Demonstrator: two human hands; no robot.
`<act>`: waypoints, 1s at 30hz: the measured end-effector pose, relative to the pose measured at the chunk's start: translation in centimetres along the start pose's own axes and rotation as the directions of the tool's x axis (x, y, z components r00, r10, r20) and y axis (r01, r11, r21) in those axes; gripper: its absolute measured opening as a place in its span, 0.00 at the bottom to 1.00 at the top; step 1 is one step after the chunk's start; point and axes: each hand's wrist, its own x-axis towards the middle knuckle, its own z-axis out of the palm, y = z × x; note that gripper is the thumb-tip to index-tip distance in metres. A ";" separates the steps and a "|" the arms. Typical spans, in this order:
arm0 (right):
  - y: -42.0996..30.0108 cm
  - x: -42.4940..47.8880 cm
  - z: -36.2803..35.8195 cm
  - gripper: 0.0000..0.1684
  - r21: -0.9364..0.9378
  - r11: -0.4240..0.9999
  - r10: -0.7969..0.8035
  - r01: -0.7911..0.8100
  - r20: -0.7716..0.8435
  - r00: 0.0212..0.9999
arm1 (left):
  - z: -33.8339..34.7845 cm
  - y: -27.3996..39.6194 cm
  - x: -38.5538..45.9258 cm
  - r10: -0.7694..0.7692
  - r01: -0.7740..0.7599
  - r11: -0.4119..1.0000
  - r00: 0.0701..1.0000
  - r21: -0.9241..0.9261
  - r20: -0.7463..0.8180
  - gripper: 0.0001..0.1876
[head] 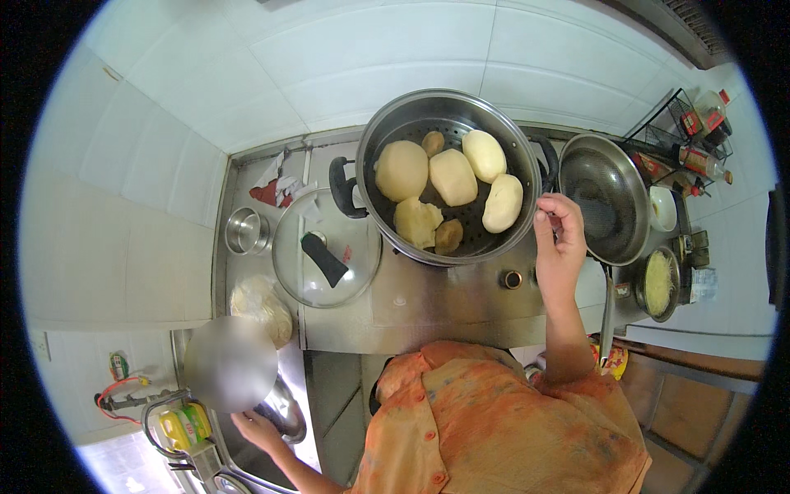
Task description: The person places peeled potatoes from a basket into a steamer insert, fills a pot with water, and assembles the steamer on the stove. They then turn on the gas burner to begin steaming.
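My right hand [560, 238] is beside the right rim of a steel steamer pot [445, 262], thumb and curled fingers slightly apart; nothing shows between them. On the perforated steamer tray lie several pale steamed buns [453, 178], a torn bun piece [417, 223] and small brown lumps [449, 237]. My left hand [254, 429] is over the sink [247, 454] at the lower left, its fingertips beside a blurred round patch that may hide what it touches. Left of the pot lies a glass lid [285, 272] with a black handle.
A frying pan [602, 200] sits right of the pot, near a white bowl [663, 209] and a dish of pale shreds [658, 284]. A wire rack [660, 139] holds bottles. A small steel cup [247, 231] and a plastic bag [262, 309] are at left.
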 end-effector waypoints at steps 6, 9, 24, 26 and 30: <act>-1.0 -0.2 0.3 0.07 0.150 0.989 0.007 -0.019 0.081 0.997 | -10.4 17.3 6.5 0.221 -0.241 0.957 0.966 -0.161 -0.132 0.12; -2.0 -1.3 -0.6 0.07 0.183 0.983 0.004 -0.027 0.126 0.992 | -8.6 24.5 9.2 0.180 -0.204 0.928 0.978 -0.313 -0.102 0.19; 1.5 -2.9 -4.3 0.10 0.268 0.893 0.355 -0.362 0.074 0.932 | 2.4 55.3 8.2 0.987 -0.996 0.058 0.048 -0.061 0.156 0.05; 2.9 -3.6 -4.4 0.10 0.240 0.905 0.351 -0.350 0.041 0.936 | 3.1 55.8 8.0 0.988 -0.996 0.045 0.033 -0.072 0.153 0.05; 3.7 -4.0 -4.8 0.10 0.257 0.872 0.422 -0.416 0.036 0.906 | 3.4 55.7 8.2 0.986 -0.991 0.042 0.021 -0.127 0.168 0.05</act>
